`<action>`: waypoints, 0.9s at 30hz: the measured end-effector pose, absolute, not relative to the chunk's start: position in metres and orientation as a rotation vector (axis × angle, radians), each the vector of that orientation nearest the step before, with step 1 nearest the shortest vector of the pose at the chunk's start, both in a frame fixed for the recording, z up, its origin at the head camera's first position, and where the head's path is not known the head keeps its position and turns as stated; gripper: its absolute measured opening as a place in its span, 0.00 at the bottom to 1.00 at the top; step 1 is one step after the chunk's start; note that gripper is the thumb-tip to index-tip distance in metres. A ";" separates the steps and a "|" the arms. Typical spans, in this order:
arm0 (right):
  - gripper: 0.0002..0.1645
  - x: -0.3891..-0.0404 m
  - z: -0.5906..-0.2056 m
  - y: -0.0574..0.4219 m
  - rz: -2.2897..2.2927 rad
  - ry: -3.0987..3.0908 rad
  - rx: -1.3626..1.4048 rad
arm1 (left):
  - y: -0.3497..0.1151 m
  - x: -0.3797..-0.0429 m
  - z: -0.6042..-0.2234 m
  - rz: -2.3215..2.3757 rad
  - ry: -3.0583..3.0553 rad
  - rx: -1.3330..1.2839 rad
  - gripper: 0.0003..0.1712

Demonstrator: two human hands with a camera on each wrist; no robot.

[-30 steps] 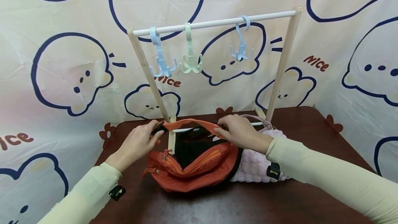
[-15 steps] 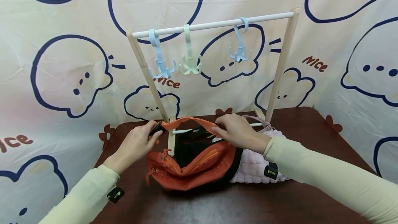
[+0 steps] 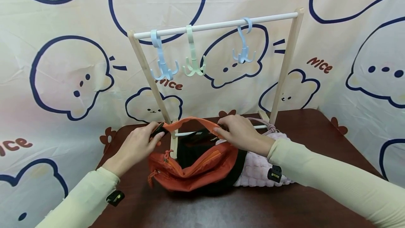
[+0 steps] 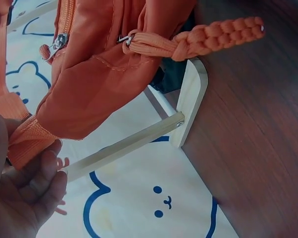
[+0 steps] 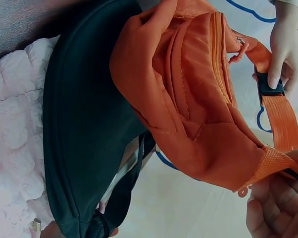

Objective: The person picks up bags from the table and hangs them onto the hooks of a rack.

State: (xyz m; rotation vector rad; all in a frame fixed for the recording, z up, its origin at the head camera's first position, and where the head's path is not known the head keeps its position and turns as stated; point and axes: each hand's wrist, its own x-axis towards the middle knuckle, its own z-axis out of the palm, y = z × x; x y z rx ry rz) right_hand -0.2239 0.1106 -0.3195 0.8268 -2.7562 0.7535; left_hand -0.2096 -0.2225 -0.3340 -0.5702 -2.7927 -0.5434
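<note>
An orange waist bag hangs by its strap between my two hands, low over the table. My left hand pinches the strap at its black buckle. At the other end, my right hand grips the strap where it joins the bag; the fingers curl under the webbing in the right wrist view. Behind and below lies a dark green-black bag, partly covered by the orange one in the head view. A braided orange zip pull sticks out from the bag's end in the left wrist view.
A pale pink puffy drawstring bag lies to the right, under my right forearm. Behind stands a rack with a white bar on wooden posts, holding two blue hooks and a green one. A printed cloth backdrop surrounds the table.
The orange bag and its strap have risen slightly between my hands, and the bag's underside sits a little higher. Both hands keep their hold.
</note>
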 end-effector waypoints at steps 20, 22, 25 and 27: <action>0.12 -0.224 -0.315 0.107 0.785 -2.679 0.858 | -0.223 -0.207 -0.324 -0.495 -2.754 -0.557 0.11; 0.12 -0.224 -0.314 0.107 0.780 -2.674 0.859 | -0.223 -0.206 -0.323 -0.491 -2.756 -0.558 0.10; 0.12 -0.224 -0.312 0.106 0.781 -2.665 0.860 | -0.223 -0.206 -0.322 -0.476 -2.756 -0.559 0.11; 0.13 -0.224 -0.311 0.106 0.782 -2.655 0.867 | -0.223 -0.206 -0.321 -0.463 -2.753 -0.559 0.12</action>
